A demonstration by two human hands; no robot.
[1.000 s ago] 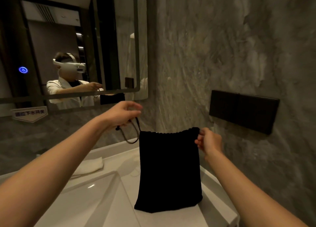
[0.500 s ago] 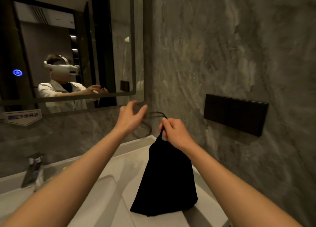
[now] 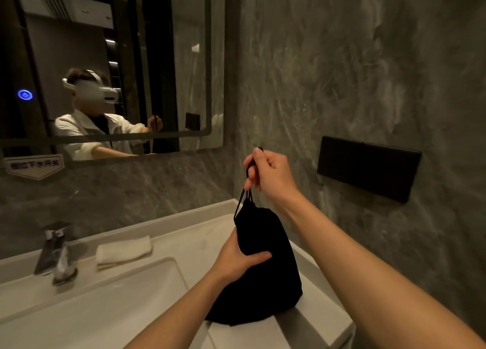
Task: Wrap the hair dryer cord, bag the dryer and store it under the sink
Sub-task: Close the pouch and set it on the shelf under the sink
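A black drawstring bag [image 3: 265, 283] stands bulging on the white counter [image 3: 200, 241], right of the basin. Its mouth is cinched tight. My right hand [image 3: 268, 172] is raised above it, fingers closed on the black drawstring [image 3: 243, 200], which runs taut down to the bag's neck. My left hand [image 3: 238, 256] grips the bag's left side just below the neck. The hair dryer and its cord are not visible; whatever fills the bag is hidden by the fabric.
A sink basin [image 3: 86, 304] with a chrome faucet [image 3: 56, 251] lies to the left, a folded white towel [image 3: 123, 250] behind it. A mirror [image 3: 110, 67] hangs above. A black wall panel [image 3: 368, 167] juts from the grey stone wall at right.
The bag's mouth went from held wide open to cinched shut. My right hand rose, pulling the drawstring up. My left hand let go of the string and dropped onto the bag's side.
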